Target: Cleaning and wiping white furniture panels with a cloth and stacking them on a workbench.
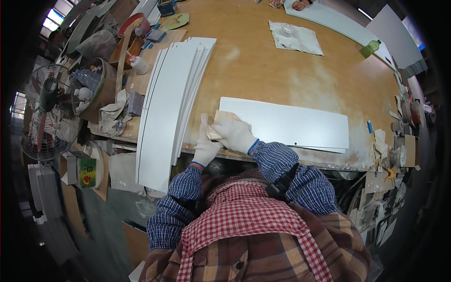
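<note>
My right hand (236, 135), in a white knit glove, is closed on a folded beige cloth (225, 115) at the near left corner of a white panel (286, 123). Close against it on the left is my left hand (206, 149), gloved too. One of its fingers stretches up beside the cloth while the others seem to pinch the cloth's lower edge, partly hidden by the right hand. The panel lies flat along the table's near edge, with a small dark hole near its right end; another panel edge shows beneath it.
A fanned stack of long white panels (171, 98) overhangs the wooden table (244, 70) on the left. Beyond it are a white bottle (139, 65), a bucket (101, 89) and a fan (47, 108). Across the table, another person's hand (299, 5) rests near a long panel; a green bottle (370, 48) lies right.
</note>
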`<move>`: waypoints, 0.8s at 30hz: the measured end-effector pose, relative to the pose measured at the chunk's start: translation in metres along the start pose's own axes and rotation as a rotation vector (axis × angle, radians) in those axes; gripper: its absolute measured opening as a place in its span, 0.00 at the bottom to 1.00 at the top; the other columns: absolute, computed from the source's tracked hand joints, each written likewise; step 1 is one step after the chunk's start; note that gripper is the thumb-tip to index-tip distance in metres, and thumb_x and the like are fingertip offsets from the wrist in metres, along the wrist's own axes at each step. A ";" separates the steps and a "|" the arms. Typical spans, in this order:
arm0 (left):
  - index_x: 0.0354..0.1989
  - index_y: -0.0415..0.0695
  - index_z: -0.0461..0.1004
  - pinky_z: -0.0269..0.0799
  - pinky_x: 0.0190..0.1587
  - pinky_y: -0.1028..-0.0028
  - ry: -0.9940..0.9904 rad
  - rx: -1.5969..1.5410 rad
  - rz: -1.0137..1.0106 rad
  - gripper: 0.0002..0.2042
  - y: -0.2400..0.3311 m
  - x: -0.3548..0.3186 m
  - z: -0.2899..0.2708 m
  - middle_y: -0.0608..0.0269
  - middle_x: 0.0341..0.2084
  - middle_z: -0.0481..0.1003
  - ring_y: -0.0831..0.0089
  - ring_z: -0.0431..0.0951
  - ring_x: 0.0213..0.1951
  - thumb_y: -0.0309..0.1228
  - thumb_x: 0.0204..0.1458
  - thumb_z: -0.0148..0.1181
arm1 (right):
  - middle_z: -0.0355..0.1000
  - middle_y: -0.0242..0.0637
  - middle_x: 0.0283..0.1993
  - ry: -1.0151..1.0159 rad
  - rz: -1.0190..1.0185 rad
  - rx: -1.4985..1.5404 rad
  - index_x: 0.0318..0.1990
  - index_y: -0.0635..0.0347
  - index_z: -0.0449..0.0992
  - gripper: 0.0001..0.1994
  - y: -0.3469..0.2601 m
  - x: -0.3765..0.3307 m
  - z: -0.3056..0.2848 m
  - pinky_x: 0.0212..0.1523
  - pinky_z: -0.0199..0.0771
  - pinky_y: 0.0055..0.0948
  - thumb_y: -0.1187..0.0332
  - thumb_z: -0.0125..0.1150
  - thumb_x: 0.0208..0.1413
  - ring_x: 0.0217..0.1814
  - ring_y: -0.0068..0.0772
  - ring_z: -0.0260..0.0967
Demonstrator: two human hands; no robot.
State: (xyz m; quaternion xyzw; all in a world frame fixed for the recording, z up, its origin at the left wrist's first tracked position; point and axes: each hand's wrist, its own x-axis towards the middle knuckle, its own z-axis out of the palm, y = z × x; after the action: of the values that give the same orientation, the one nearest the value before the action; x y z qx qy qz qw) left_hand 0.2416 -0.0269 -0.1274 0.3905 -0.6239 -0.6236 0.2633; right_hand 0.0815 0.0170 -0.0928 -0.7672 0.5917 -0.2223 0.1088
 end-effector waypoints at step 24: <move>0.68 0.39 0.67 0.67 0.66 0.67 -0.001 0.303 0.047 0.32 0.019 -0.014 -0.009 0.53 0.69 0.64 0.61 0.68 0.68 0.35 0.55 0.68 | 0.71 0.42 0.45 0.083 0.536 -0.090 0.51 0.49 0.77 0.13 0.020 0.038 -0.030 0.50 0.72 0.45 0.65 0.54 0.61 0.52 0.49 0.70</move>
State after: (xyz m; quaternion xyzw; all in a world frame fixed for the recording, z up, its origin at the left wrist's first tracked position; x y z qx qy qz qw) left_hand 0.2536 -0.0215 -0.1055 0.4106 -0.7200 -0.5162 0.2154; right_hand 0.0585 -0.0223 -0.0672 -0.5776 0.7868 -0.1902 0.1053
